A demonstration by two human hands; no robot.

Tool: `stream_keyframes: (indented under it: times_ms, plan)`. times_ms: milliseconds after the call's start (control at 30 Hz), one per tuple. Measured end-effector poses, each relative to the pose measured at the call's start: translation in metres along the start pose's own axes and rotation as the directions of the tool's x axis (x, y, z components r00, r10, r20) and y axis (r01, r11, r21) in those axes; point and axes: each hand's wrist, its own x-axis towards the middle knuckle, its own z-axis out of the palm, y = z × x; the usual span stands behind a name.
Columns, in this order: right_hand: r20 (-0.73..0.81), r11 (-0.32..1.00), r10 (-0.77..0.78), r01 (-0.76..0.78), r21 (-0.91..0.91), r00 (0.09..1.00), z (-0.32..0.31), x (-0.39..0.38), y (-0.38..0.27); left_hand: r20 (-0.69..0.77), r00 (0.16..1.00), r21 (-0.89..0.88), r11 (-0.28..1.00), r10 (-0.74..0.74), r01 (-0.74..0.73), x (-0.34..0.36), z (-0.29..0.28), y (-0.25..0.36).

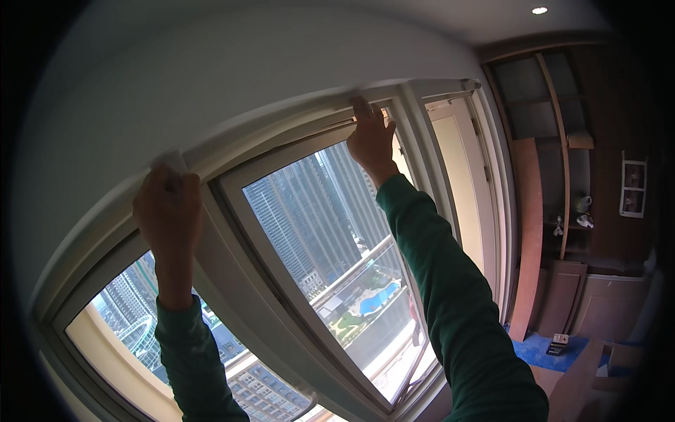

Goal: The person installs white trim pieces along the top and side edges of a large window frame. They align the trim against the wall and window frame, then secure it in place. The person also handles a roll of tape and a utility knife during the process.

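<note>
My left hand [167, 211] is raised at the trim [253, 112] above the left window, its fingers closed on a small whitish piece [169, 158] held against that trim; what exactly it is, I cannot make out. My right hand [370, 141] reaches to the top of the middle window frame [295, 148], fingertips touching the trim and thumb apart, with nothing visible in it. Both forearms are in green sleeves. The tilted middle pane [295, 211] shows towers and a pool outside, and the left pane [119, 316] shows more buildings.
A white panelled door [453, 141] stands right of the windows. Wooden shelving [598, 105], leaning boards [527, 232] and blue floor covering [534, 344] with a small dark item [557, 343] on it are at the right. A white wall [176, 77] runs above the windows.
</note>
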Motion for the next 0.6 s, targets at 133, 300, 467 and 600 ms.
stream_keyframes:
  times_ms: [133, 300, 467, 600]
  plan:
    - [0.024, 0.999, 0.011, -0.010, -0.034, 1.000, 0.001, 0.003, -0.001, -0.019, 1.000, 0.012, 1.000, 0.006, -0.005, 0.001, 0.004, -0.001]
    - [0.060, 0.995, -0.057, 0.062, -0.074, 0.997, 0.001, -0.006, -0.022, -0.043, 0.999, 0.055, 0.998, -0.026, 0.028, 0.003, 0.009, -0.002]
    - [0.032, 0.996, 0.015, -0.012, -0.093, 0.999, -0.001, 0.007, -0.007, -0.035, 0.998, 0.042, 0.998, -0.043, 0.044, 0.005, 0.005, 0.000]
    - [0.019, 0.999, 0.034, -0.034, -0.031, 0.999, 0.006, 0.005, -0.007, -0.024, 0.998, -0.007, 0.998, -0.065, 0.065, 0.005, 0.002, 0.001]
